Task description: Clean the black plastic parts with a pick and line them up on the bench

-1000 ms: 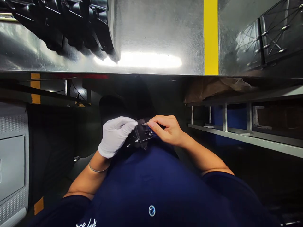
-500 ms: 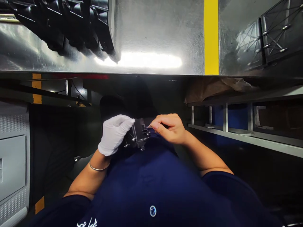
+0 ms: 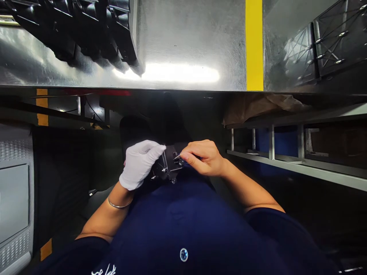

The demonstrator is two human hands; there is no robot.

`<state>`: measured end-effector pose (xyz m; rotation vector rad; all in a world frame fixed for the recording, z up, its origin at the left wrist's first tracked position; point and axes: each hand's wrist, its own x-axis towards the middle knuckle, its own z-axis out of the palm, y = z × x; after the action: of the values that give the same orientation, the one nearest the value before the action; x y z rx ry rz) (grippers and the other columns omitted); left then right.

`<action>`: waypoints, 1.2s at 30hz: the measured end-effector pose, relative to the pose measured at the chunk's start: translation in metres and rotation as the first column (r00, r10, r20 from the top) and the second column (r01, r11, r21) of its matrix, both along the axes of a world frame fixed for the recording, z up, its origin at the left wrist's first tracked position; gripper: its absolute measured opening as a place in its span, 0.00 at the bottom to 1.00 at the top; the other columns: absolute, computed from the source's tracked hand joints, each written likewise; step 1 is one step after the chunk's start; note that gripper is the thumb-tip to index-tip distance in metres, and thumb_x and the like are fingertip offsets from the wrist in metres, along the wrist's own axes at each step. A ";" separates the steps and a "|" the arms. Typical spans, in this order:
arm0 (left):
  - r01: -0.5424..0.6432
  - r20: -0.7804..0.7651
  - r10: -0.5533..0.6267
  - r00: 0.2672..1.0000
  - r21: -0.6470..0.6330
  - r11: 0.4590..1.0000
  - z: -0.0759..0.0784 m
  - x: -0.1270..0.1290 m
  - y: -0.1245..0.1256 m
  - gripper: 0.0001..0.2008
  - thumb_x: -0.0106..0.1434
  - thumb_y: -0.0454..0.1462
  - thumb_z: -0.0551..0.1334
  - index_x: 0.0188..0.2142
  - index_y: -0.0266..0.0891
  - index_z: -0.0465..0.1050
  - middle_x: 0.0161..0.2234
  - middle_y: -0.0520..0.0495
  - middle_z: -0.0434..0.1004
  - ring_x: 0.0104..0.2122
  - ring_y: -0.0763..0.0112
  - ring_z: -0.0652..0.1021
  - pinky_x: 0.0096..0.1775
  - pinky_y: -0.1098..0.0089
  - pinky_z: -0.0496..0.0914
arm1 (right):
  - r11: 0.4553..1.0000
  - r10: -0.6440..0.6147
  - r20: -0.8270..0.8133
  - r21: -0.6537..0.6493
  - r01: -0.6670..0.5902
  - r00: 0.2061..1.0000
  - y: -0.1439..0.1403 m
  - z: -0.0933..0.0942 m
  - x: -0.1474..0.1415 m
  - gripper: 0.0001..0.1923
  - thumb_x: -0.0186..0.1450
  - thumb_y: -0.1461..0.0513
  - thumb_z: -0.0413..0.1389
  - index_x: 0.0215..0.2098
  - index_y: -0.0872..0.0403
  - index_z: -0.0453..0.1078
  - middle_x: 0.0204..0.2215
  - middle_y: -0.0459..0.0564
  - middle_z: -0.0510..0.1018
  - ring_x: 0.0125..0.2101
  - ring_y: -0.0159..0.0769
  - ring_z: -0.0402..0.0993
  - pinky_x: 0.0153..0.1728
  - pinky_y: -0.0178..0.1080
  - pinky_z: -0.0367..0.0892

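Note:
In a white glove, my left hand [image 3: 140,162] is closed on a black plastic part [image 3: 171,162], thumb and fingers at its upper left edge. The part has shiny ribs and several small round posts along its lower and right sides. My bare right hand [image 3: 204,157] pinches a small, thin, light-coloured tool [image 3: 178,156], most of it hidden by the fingers. Its tip points at the right side of the part, near a small clip-like feature; whether they touch I cannot tell. Both hands are in front of my dark blue shirt.
A metal table [image 3: 189,42] with a yellow stripe [image 3: 254,46] lies ahead. Large black moulded parts [image 3: 94,30] stand at its left, and a ribbed black panel [image 3: 329,46] at its right. A metal frame [image 3: 272,162] is on the right, a grey bin-like box [image 3: 14,198] on the left.
The black part and both hands stay nearly in place. My right hand's tool tip has shifted slightly left and down against the part's right side.

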<state>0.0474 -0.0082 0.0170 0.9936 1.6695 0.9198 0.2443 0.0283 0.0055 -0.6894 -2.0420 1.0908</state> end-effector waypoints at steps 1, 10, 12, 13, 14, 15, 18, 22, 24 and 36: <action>0.002 0.001 -0.002 1.000 -0.002 1.000 0.000 0.000 -0.001 0.11 0.49 0.43 0.67 0.19 0.39 0.75 0.19 0.51 0.75 0.21 0.72 0.72 0.25 0.73 0.68 | 0.999 0.028 -0.001 -0.037 -0.028 1.000 0.001 0.000 0.001 0.12 0.69 0.63 0.51 0.29 0.56 0.72 0.22 0.47 0.77 0.22 0.26 0.71 0.25 0.29 0.66; 0.085 -0.022 -0.083 0.996 0.079 0.993 0.003 -0.004 0.001 0.09 0.50 0.42 0.67 0.19 0.39 0.75 0.20 0.51 0.76 0.21 0.72 0.74 0.26 0.73 0.69 | 0.918 0.189 -0.096 -0.336 -0.211 0.977 0.007 0.006 0.013 0.18 0.71 0.59 0.47 0.27 0.58 0.70 0.16 0.44 0.68 0.18 0.25 0.64 0.22 0.30 0.62; 0.102 -0.043 -0.098 0.994 0.098 0.990 0.003 -0.006 0.003 0.09 0.50 0.41 0.67 0.20 0.40 0.75 0.20 0.52 0.77 0.21 0.72 0.74 0.27 0.73 0.69 | 0.971 0.120 -0.039 -0.202 -0.125 0.992 0.005 0.004 0.010 0.15 0.70 0.62 0.48 0.27 0.57 0.70 0.19 0.46 0.69 0.21 0.26 0.64 0.24 0.31 0.61; 0.116 -0.048 -0.111 0.993 0.104 0.988 0.003 -0.007 0.003 0.09 0.51 0.41 0.67 0.20 0.40 0.75 0.20 0.52 0.77 0.21 0.72 0.74 0.27 0.73 0.69 | 0.982 0.115 -0.018 -0.148 -0.117 0.993 0.004 0.004 0.008 0.15 0.70 0.63 0.49 0.27 0.57 0.69 0.20 0.46 0.69 0.21 0.26 0.63 0.24 0.32 0.61; 0.127 -0.051 -0.123 0.991 0.108 0.986 0.002 -0.007 0.003 0.09 0.51 0.41 0.67 0.20 0.40 0.75 0.20 0.52 0.77 0.21 0.72 0.74 0.27 0.73 0.69 | 0.986 0.121 -0.002 -0.112 -0.120 0.993 0.003 0.003 0.006 0.14 0.69 0.64 0.49 0.27 0.57 0.69 0.20 0.46 0.69 0.22 0.27 0.63 0.25 0.32 0.60; 0.134 -0.053 -0.128 0.990 0.108 0.985 0.002 -0.007 0.003 0.09 0.51 0.41 0.67 0.20 0.40 0.75 0.20 0.52 0.77 0.21 0.72 0.74 0.27 0.73 0.69 | 0.988 0.125 0.009 -0.092 -0.123 0.992 0.002 0.002 0.005 0.14 0.69 0.64 0.49 0.26 0.57 0.68 0.20 0.46 0.68 0.22 0.27 0.63 0.25 0.32 0.60; 0.131 -0.037 -0.128 0.991 0.101 0.986 0.001 -0.004 0.001 0.09 0.52 0.41 0.67 0.20 0.40 0.75 0.20 0.52 0.77 0.21 0.72 0.74 0.26 0.73 0.69 | 0.988 0.134 0.037 -0.088 -0.130 0.990 0.001 0.001 0.004 0.16 0.69 0.63 0.49 0.24 0.55 0.66 0.19 0.45 0.66 0.21 0.27 0.60 0.24 0.33 0.59; 0.127 -0.004 -0.127 0.992 0.096 0.987 -0.001 -0.001 0.000 0.09 0.51 0.41 0.67 0.20 0.39 0.76 0.19 0.52 0.76 0.20 0.73 0.73 0.25 0.73 0.68 | 0.974 0.183 0.037 -0.142 -0.176 0.983 0.004 0.005 0.008 0.17 0.70 0.63 0.48 0.22 0.55 0.63 0.17 0.43 0.62 0.19 0.26 0.57 0.23 0.33 0.56; 0.094 -0.018 -0.092 0.996 0.094 0.991 -0.001 0.000 0.002 0.08 0.51 0.40 0.67 0.20 0.39 0.75 0.19 0.52 0.76 0.20 0.73 0.73 0.25 0.73 0.68 | 0.967 0.204 0.019 -0.160 -0.198 0.979 0.004 0.007 0.009 0.17 0.70 0.63 0.47 0.22 0.55 0.63 0.17 0.43 0.62 0.19 0.26 0.57 0.23 0.32 0.56; 0.018 -0.047 -0.014 0.999 0.073 0.997 0.000 0.001 0.005 0.10 0.49 0.41 0.65 0.18 0.38 0.73 0.17 0.52 0.73 0.19 0.74 0.70 0.22 0.74 0.65 | 0.979 -0.015 0.114 0.203 -0.008 0.993 0.002 -0.002 -0.002 0.21 0.59 0.48 0.61 0.23 0.56 0.66 0.17 0.42 0.67 0.19 0.25 0.61 0.21 0.31 0.54</action>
<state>0.0488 -0.0034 0.0173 1.0840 1.6744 0.9596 0.2419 0.0300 0.0037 -0.6642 -2.2122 0.8420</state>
